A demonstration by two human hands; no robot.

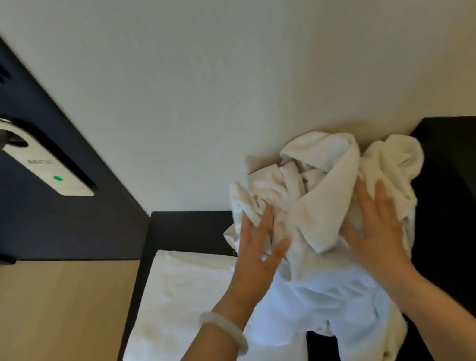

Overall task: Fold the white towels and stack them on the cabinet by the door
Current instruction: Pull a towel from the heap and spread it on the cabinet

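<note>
Left hand (259, 253) and right hand (373, 233) rest flat, unclenched, on the crumpled towels (320, 185). I expect tugging one could drag the tangle across the folded towel (181, 301).

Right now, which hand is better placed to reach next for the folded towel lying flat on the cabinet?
Probably the left hand: it rests on the crumpled towels next to the folded towel; the right hand lies on the far side.

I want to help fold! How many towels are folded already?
1. The folded towel lies flat on the cabinet, left of the crumpled heap. Left hand and right hand rest on that heap, which could hide another.
</note>
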